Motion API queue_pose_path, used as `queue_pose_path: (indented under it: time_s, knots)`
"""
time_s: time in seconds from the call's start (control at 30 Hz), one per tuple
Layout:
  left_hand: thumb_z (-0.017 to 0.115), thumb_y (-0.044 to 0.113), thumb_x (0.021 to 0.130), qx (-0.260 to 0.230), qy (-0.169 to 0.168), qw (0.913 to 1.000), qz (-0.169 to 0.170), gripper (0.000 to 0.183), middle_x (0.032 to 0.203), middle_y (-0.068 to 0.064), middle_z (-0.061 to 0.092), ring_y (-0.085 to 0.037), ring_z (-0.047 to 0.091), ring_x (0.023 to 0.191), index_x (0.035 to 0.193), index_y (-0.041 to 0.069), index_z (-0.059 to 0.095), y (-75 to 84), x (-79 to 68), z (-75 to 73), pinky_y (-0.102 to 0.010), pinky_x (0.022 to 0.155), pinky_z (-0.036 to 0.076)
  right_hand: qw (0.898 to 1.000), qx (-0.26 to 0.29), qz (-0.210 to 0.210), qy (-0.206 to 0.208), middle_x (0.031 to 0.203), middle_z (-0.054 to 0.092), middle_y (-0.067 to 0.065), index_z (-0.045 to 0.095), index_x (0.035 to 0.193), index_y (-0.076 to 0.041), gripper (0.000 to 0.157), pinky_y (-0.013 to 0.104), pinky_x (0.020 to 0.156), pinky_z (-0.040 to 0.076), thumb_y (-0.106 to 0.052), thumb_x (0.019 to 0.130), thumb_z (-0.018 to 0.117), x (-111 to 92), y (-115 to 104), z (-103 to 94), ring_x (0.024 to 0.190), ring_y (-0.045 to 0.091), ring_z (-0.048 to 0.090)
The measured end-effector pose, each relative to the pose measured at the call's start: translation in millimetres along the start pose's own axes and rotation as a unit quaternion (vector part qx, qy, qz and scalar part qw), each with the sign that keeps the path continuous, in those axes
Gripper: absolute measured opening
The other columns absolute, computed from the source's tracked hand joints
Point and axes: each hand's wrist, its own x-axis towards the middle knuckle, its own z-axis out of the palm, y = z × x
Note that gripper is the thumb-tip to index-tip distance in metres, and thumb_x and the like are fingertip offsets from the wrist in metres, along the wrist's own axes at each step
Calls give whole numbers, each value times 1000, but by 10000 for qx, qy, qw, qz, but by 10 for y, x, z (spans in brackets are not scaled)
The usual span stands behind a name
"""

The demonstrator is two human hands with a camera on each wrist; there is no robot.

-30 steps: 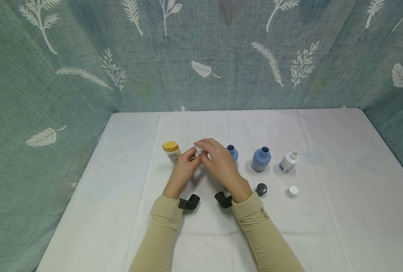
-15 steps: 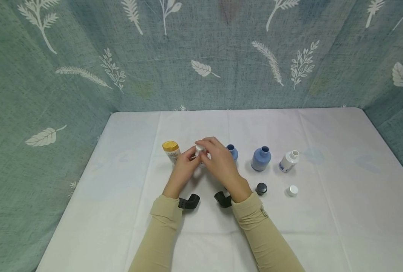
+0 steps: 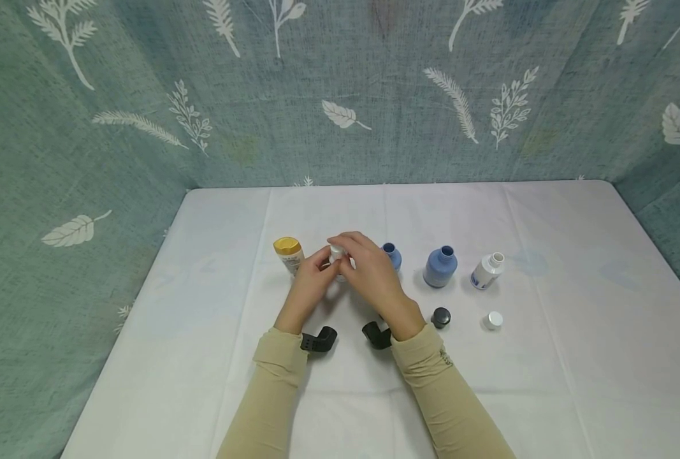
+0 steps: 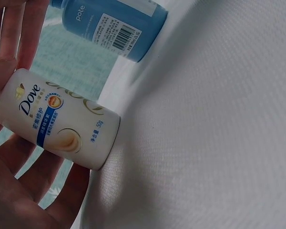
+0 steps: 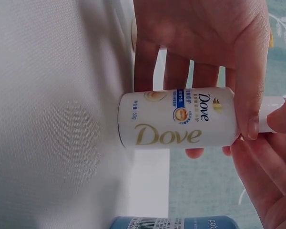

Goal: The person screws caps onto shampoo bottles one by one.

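White cap [image 3: 336, 252], one. Head view: pinched by the right hand [image 3: 372, 268]; left hand [image 3: 308, 287] alongside. Leftward: yellow-topped bottle [image 3: 290, 256]. Rightward, all uncapped: half-hidden blue bottle [image 3: 394, 257], full-view blue bottle [image 3: 440, 268], white bottle [image 3: 487, 272]. Nearer the wearer: black lid [image 3: 440, 317], loose white lid [image 3: 493, 320]. Left wrist view: Dove bottle [image 4: 62, 121], upright on white cloth [image 4: 205, 124], left-hand fingers curled round it. Right wrist view: left thumb across the bottle's shoulder, right thumb and fingers at the cap.
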Motion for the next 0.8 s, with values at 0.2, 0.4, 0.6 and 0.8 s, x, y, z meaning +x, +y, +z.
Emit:
queue_pose_path:
  time_s: [0.2,0.4,0.6,0.8]
  knots:
    - [52,19,90,-54,-91,9999,51,31,122,-10,53,-27,49,112,119,9,56,248,-99,-36,-41,93,39,10000,-17,61,-47,108,57,-2,62,111,-13,33,21,70,43,-1,81,55,-1,5,7,89,9,53]
    - [52,18,90,1,-65,10000,51,31,121,-10,54,-25,50,111,119,9,56,248,-95,-39,-40,92,40,10000,22,54,0,107,58,-2,62,110,-13,32,21,69,43,-1,81,55,3,-1,0,87,9,53]
    - [53,23,89,110,33,9998,145,28,120,-5,55,-21,50,111,116,15,58,65,-23,-11,-38,91,41,9999,40,79,49,106,57,-1,62,110,-12,32,20,68,43,-1,81,55,4,-5,-5,84,8,53]
    - [54,21,90,-50,-34,10000,61,31,122,-7,54,-24,49,112,120,12,56,118,-46,-14,-39,92,40,9999,86,110,80,105,57,-2,62,109,-13,30,20,67,43,-3,82,56,-5,-5,2,81,8,53]
